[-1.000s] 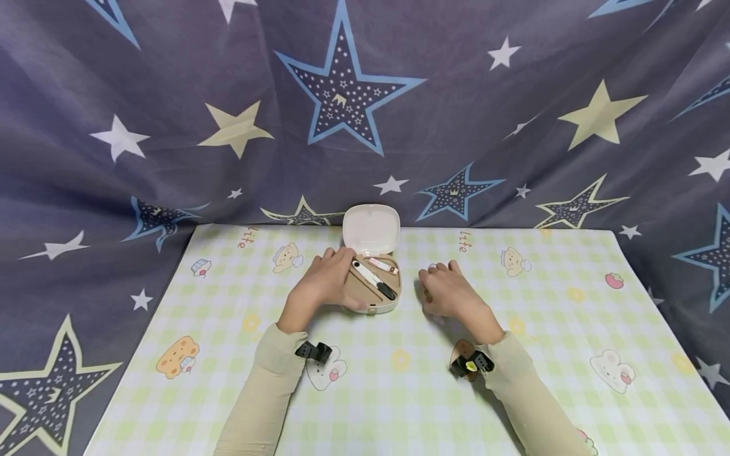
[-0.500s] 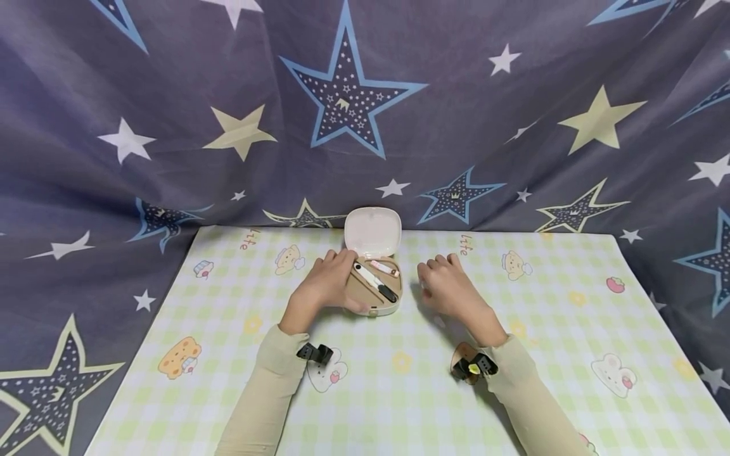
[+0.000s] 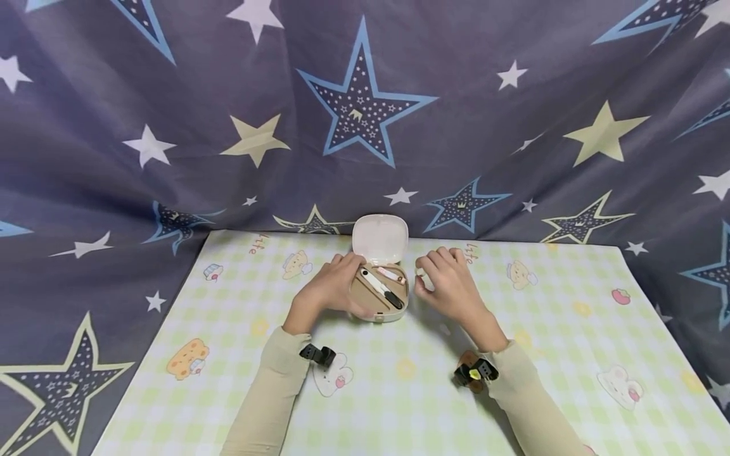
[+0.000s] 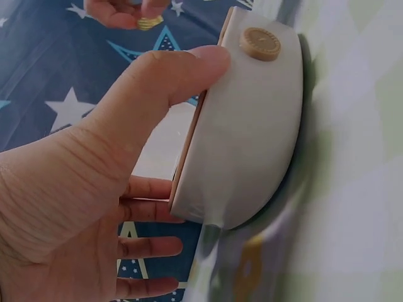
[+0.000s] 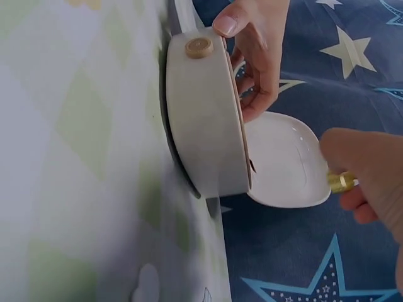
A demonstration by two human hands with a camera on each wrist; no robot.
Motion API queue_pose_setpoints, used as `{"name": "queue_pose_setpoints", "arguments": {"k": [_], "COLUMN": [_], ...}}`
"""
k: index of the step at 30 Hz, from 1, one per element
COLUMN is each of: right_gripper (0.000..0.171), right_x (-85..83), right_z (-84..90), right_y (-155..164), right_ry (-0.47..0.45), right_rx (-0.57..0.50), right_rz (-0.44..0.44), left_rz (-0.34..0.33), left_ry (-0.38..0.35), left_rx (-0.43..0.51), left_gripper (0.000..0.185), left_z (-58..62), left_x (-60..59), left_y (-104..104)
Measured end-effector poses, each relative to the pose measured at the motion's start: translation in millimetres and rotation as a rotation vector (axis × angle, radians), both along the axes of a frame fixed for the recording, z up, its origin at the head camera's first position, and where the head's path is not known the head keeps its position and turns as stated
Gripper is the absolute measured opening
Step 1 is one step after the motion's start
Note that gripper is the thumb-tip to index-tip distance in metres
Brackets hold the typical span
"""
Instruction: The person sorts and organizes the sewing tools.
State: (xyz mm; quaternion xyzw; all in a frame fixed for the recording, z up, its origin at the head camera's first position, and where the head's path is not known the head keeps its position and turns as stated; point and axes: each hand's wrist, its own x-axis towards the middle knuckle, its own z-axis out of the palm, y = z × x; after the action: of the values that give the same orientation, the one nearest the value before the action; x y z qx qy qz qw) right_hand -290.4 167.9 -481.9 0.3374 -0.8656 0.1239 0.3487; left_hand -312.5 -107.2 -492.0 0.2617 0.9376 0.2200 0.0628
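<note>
A small cream case [image 3: 377, 311] lies open on the checked mat, its lid [image 3: 379, 239] standing up behind it. Inside lie a white-and-black tool [image 3: 379, 287] and a pink tool [image 3: 390, 273]. My left hand [image 3: 332, 288] grips the case's left side; the left wrist view shows the thumb on the rim of the case [image 4: 252, 138] near its gold knob [image 4: 259, 44]. My right hand [image 3: 448, 285] hovers just right of the case and pinches a small gold piece [image 5: 342, 182] in front of the lid [image 5: 283, 163].
The green checked mat [image 3: 542, 354] with cartoon prints covers the table. A dark star-patterned cloth [image 3: 513, 139] hangs behind and drapes down both sides. Black camera straps sit on both wrists [image 3: 316, 354].
My right hand has lifted off the mat and moved up and left, closer to the open case. The left hand keeps its hold on the case.
</note>
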Motion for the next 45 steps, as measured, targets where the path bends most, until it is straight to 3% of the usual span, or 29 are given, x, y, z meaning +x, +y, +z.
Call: {"name": "queue_pose_setpoints", "arguments": {"k": [7,13,24,31,45], "right_gripper": [0.013,0.016,0.011,0.014,0.016], "right_x": [-3.3,-12.3,-20.1,-20.1,-22.9], "right_z": [10.5,22.7,17.9,13.3,2.3], "right_y": [-6,-18,-49,-64,-87], "right_ry": [0.041,-0.055,-0.144,-0.193,-0.233], "right_rx": [-0.051,-0.071,0.077,0.153,0.271], "right_rz": [0.095,0.222,0.330,0.367,0.373], "left_rz": [-0.056,-0.064,-0.098,-0.095,-0.076], "left_ry": [0.030,0.037,0.016,0.007,-0.062], "left_rx": [-0.013,0.009,0.022,0.030,0.057], "left_gripper": [0.110,0.108,0.107,0.106,0.103], "left_z": [-5.1,-5.3,-5.2,0.0,-0.6], "left_x": [-4.7,-7.4,-10.4,-9.3,-6.9], "left_y": [1,-2,-7,-7,-10]}}
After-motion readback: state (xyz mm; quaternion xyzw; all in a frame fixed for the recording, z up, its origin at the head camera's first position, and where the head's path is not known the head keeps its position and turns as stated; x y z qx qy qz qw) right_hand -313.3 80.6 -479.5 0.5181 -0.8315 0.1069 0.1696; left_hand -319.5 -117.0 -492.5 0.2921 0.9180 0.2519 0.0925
